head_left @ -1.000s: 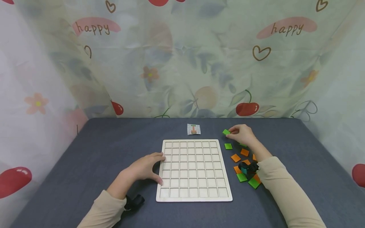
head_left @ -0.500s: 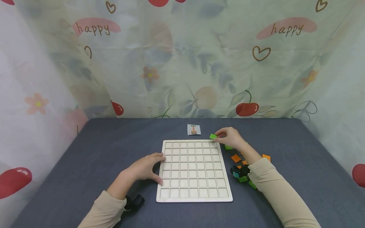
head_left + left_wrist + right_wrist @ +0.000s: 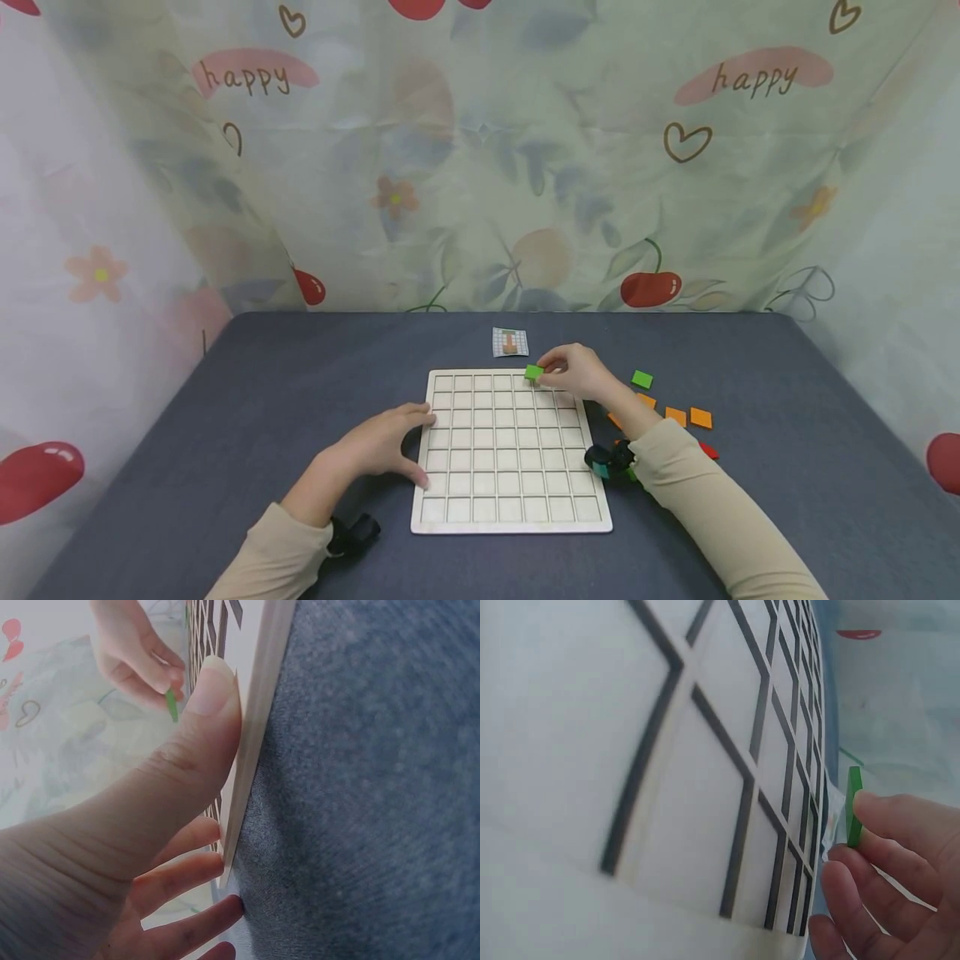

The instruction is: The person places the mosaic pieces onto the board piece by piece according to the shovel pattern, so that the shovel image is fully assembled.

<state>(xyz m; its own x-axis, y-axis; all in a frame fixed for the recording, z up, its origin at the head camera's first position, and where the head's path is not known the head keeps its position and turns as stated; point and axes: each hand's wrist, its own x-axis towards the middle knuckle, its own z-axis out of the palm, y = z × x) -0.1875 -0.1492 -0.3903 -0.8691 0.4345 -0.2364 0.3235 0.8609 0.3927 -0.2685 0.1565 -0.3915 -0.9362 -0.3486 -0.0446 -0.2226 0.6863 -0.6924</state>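
Observation:
A white square grid board lies flat on the table. Over its far edge, my right hand pinches a green square tile between thumb and fingers. In the right wrist view, that green tile is seen edge-on, held above the board. My left hand rests against the board's left edge with fingers and thumb spread. The left wrist view shows the thumb lying on the board's rim and the other fingers reaching along the edge. No tile shows in the board's visible cells.
Behind the board lies a small card printed with a grid pattern. To the right are a green tile, several orange tiles and a red piece, some hidden under the right forearm. A patterned curtain hangs behind the table.
My right hand has carried the green tile leftward, from beyond the loose tiles to over the board's far edge. My left hand has stayed at the board's left side.

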